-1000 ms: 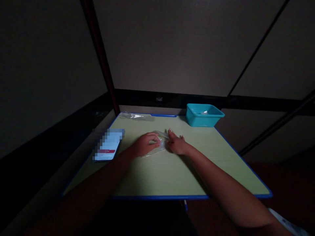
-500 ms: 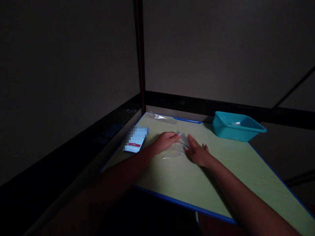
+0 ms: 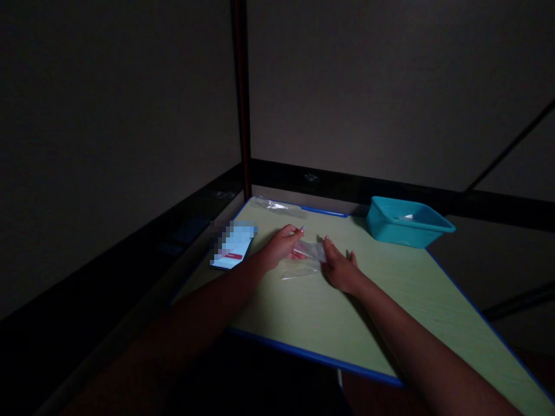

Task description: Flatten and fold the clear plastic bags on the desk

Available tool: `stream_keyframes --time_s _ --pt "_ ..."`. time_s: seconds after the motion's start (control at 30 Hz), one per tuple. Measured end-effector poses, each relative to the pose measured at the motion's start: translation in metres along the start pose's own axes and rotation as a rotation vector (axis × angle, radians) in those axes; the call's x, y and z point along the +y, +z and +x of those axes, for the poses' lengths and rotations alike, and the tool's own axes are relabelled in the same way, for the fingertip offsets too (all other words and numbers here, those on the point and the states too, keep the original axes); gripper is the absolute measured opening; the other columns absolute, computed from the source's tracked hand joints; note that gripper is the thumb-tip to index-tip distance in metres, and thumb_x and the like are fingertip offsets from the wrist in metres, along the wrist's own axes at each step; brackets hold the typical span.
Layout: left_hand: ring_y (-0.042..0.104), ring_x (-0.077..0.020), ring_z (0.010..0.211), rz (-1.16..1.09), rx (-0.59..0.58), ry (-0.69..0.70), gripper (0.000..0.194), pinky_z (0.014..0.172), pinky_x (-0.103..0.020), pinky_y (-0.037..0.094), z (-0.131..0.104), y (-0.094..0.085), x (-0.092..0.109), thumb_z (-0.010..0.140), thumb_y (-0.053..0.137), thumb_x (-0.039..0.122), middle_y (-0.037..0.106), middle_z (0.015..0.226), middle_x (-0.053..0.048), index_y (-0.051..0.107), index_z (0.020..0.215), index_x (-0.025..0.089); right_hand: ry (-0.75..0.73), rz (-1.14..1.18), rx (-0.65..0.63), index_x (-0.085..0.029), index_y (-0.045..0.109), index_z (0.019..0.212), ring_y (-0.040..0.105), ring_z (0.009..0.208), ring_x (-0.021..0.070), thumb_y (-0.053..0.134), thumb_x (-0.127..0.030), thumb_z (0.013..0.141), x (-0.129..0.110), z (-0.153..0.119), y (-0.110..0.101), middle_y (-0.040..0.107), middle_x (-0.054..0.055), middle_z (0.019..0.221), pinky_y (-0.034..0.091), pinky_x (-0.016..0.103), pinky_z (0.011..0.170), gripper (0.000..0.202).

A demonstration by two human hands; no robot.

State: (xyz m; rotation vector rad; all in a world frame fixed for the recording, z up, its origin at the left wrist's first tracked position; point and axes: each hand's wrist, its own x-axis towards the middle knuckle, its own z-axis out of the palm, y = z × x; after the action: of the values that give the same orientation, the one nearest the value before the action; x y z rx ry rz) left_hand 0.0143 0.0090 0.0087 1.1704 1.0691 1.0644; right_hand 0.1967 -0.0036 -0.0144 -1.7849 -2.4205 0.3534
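A clear plastic bag [image 3: 311, 251] stretches between my two hands over the middle of the table. My left hand [image 3: 284, 244] pinches its left end between thumb and fingers. At the other end, my right hand [image 3: 340, 267] has its fingers closed on the bag's right edge, the thumb side hidden. Below them another clear sheet of plastic [image 3: 299, 270] lies flat on the tabletop; whether it is part of the same bag I cannot tell.
A phone [image 3: 234, 245] with a lit screen lies left of my left hand. More clear plastic [image 3: 277, 205] rests along the table's far edge. The teal basket [image 3: 407, 228] stands at the back right, something shiny inside. Dark walls border the pale, blue-edged table [image 3: 312, 323].
My left hand has turned and lifted one end of the plastic bag, which now spans between both hands. The whole view has shifted slightly.
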Motion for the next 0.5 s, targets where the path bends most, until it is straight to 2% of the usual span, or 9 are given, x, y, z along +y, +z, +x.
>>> stream_keyframes --time_s 0.1,0.23,0.5 --pt "0.06 -0.0115 0.051 0.04 0.009 -0.044 0.015 0.053 -0.025 0.052 0.0007 -0.002 -0.0009 0.082 0.061 0.025 0.057 0.059 0.003 0.047 0.081 0.017 -0.044 -0.018 0.014 -0.016 -0.002 0.147 0.016 0.138 0.0261 0.035 -0.017 0.082 -0.0006 -0.0001 0.001 0.016 0.011 0.151 0.007 0.064 0.104 0.075" --pt "0.06 -0.0116 0.054 0.104 0.046 -0.061 0.013 0.051 -0.024 0.052 0.0014 -0.0041 -0.0017 0.08 0.06 0.012 0.058 0.059 0.003 0.048 0.084 0.016 -0.078 -0.014 0.0 -0.013 -0.005 0.146 0.017 0.138 0.0244 0.037 -0.013 0.079 -0.0041 -0.001 -0.0004 0.017 0.014 0.15 0.006 0.063 0.104 0.079" --pt "0.055 -0.0081 0.046 0.243 0.103 -0.079 0.02 0.044 -0.018 0.047 0.0055 -0.0089 -0.0047 0.081 0.058 0.013 0.053 0.056 0.008 0.046 0.096 0.016 -0.115 -0.024 -0.012 -0.016 0.001 0.147 0.014 0.138 0.0221 0.04 -0.012 0.076 -0.0084 -0.0016 -0.0017 0.013 0.012 0.151 0.007 0.058 0.106 0.081"
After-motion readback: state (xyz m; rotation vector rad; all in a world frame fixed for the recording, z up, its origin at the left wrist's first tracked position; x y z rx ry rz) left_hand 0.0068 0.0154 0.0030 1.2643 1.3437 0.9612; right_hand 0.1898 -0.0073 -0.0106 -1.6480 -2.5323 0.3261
